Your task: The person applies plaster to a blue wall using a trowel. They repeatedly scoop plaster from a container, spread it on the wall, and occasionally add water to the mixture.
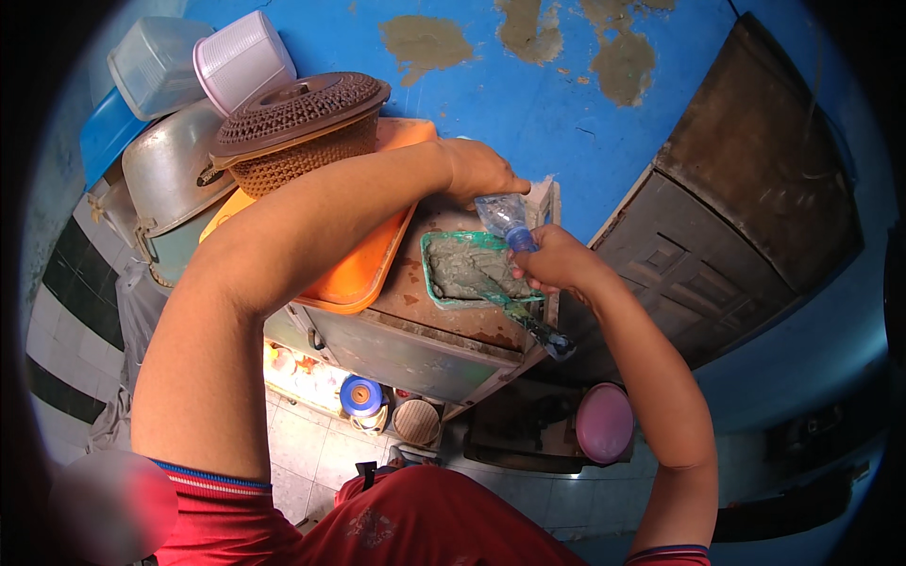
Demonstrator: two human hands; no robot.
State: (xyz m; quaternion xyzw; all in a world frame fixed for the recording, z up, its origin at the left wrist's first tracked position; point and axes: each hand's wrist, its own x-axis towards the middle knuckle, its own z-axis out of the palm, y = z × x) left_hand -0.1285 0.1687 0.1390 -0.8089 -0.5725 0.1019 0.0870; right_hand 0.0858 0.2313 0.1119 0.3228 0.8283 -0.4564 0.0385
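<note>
A clear plastic bottle (493, 211) with a blue cap (520, 240) slants over the cabinet top, cap end toward me. My left hand (483, 174) is closed around its body, which the hand partly hides. At the neck, my right hand (559, 260) has its fingers pinched on the cap. Just below the hands stands a green rectangular tub (427, 283) holding thick grey paste (461, 266) that looks like wet cement. Across the tub's near right corner lies a smeared tool (543, 332), its end jutting past the cabinet edge; its exact kind is unclear.
An orange tray (359, 283) and a brown lidded woven-look basket (307, 141) sit left of the tub, beside a metal pot (175, 170) and plastic containers. The blue wall (528, 113) has grey patches. Right stands a panelled door (698, 274); a pink round object (605, 423) is lower down.
</note>
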